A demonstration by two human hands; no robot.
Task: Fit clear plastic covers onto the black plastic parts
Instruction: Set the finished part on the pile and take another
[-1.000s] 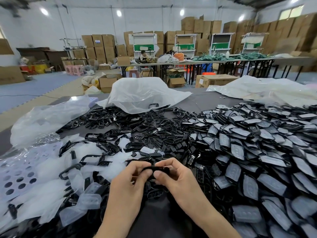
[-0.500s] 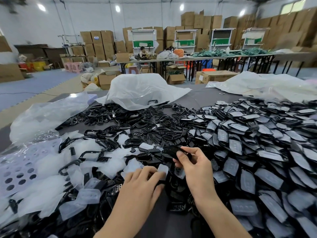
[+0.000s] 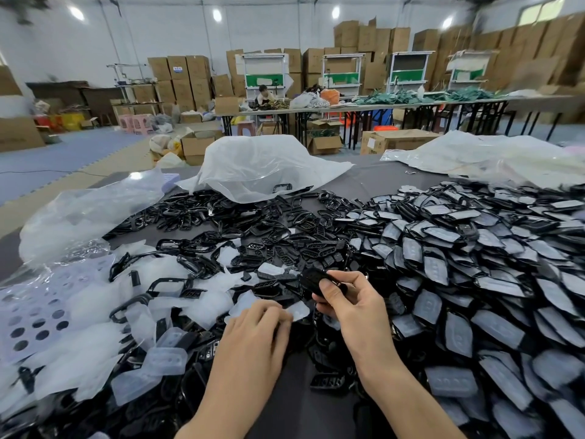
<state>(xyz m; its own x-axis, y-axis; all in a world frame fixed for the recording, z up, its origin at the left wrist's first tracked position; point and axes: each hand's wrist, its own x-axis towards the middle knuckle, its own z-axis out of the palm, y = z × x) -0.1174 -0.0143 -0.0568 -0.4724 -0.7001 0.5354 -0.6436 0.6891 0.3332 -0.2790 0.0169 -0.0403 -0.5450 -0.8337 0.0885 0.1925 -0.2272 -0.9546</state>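
Centrally, a black part (image 3: 311, 280) was pinched by the right hand (image 3: 351, 308), a clear cover (image 3: 298, 311) just beneath it touched by the left hand (image 3: 256, 334), grip unclear.

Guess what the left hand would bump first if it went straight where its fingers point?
Probably the small clear plastic cover lying right at the tips of the left hand, on the pile; depth is hard to judge here.

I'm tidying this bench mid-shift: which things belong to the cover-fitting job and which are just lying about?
Job: black part in the grip of the right hand; clear cover by the left hand; loose black parts; loose clear covers; covered parts pile.
Lying about: white plastic bag; perforated sheet; cardboard boxes.
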